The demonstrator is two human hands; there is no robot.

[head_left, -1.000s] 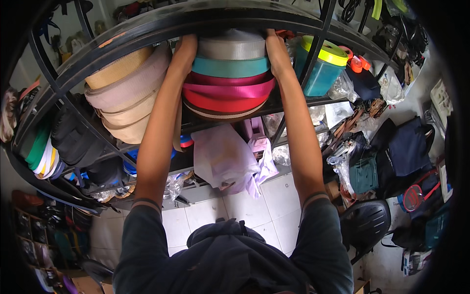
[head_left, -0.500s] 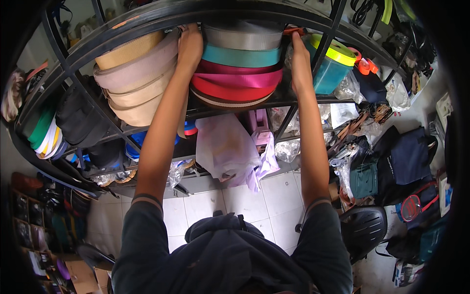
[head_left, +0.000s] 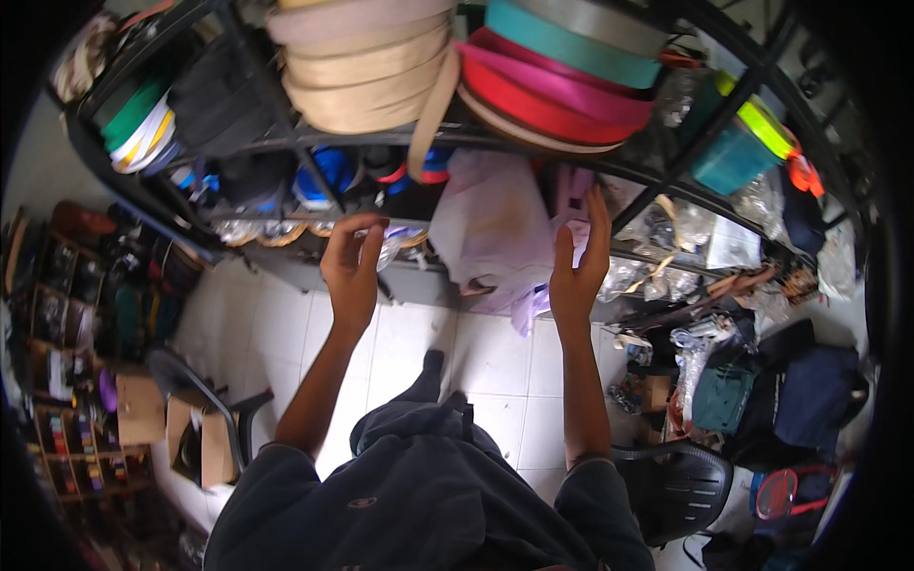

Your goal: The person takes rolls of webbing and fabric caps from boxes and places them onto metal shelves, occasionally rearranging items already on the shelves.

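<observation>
Both hands hang in the air before the rack, holding nothing. My left hand (head_left: pixel 352 271) has its fingers curled over, with the thumb apart from them. My right hand (head_left: pixel 581 266) is upright with fingers stretched out and the thumb spread, just in front of a pale translucent plastic bag (head_left: pixel 486 219) on the lower shelf. Above them on the rack is a stack of webbing rolls: red (head_left: pixel 552 100), teal (head_left: pixel 576 48) and grey. To its left stand beige webbing rolls (head_left: pixel 367 86), one with a loose end (head_left: pixel 433 119) hanging down.
A black metal rack (head_left: pixel 685 157) spans the top. A teal container (head_left: pixel 728 157) with a neon yellow roll sits at its right. Black chairs (head_left: pixel 676 485) flank me, and a cardboard box (head_left: pixel 195 443) lies left. Bags (head_left: pixel 814 400) are piled at right.
Both hands have come off the sides of the stacked webbing rolls and drawn back toward me, lower down. The view has tilted and shifted, so the rolls appear higher and farther right.
</observation>
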